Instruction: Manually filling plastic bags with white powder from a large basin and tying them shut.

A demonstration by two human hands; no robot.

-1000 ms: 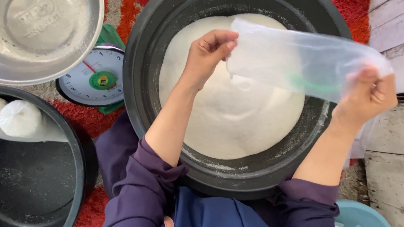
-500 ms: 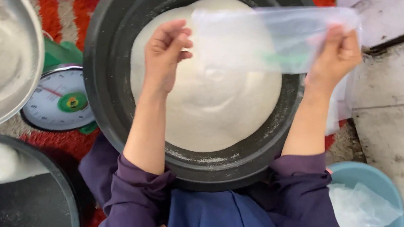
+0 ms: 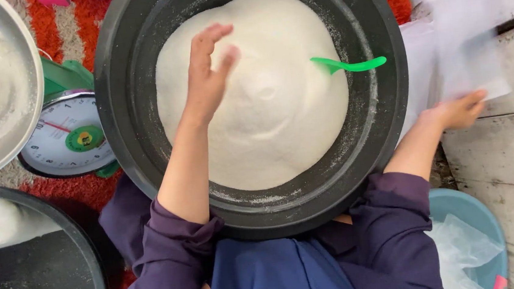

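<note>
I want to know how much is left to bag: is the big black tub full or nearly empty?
Full: the black tub holds a white powder mound covering most of its floor.

A single head-worn camera looked almost straight down from above the person's lap, close in. A large black basin (image 3: 139, 43) of white powder filled the middle of the frame, the person's purple sleeves (image 3: 168, 255) sat at the bottom edge, a kitchen scale (image 3: 67, 138) lay at left and wooden planks (image 3: 508, 155) at right.
</note>
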